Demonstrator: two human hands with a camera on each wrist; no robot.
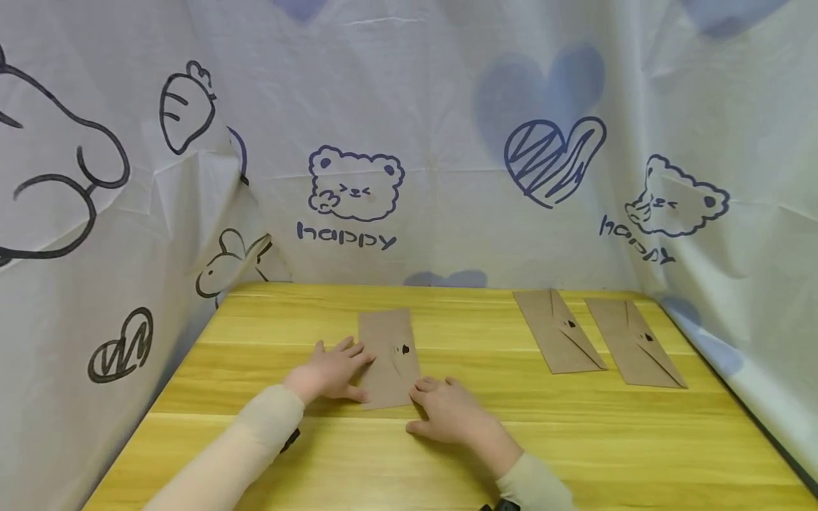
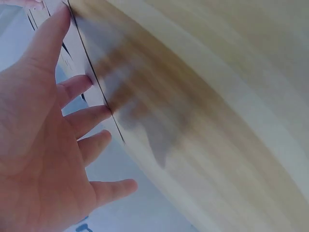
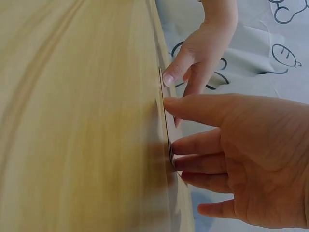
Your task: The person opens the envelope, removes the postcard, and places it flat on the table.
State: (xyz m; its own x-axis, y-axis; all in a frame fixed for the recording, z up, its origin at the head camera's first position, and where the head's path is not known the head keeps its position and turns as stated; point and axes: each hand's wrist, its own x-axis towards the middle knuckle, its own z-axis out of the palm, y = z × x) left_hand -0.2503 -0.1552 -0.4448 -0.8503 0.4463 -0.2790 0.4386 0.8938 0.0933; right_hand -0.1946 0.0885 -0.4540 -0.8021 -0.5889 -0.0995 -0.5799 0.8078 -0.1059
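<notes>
A brown kraft-paper envelope (image 1: 385,333) lies flat on the wood-grain table, a small dark mark near its right edge. My left hand (image 1: 335,370) is at the envelope's left edge, fingers spread and fingertips on the border. At the lower right corner my right hand (image 1: 450,413) has its fingertips against the edge. In the left wrist view the left hand (image 2: 43,140) shows extended, separated fingers along the thin paper edge. The right wrist view has the right hand (image 3: 260,154) with fingers fairly straight, tips at the envelope's side; neither hand curls round it.
Two similar brown envelopes, one (image 1: 552,341) nearer the middle and one (image 1: 629,348) farther right, lie side by side on the table (image 1: 255,326). A white cloth (image 1: 441,142) with cartoon drawings hangs behind the table and along both sides.
</notes>
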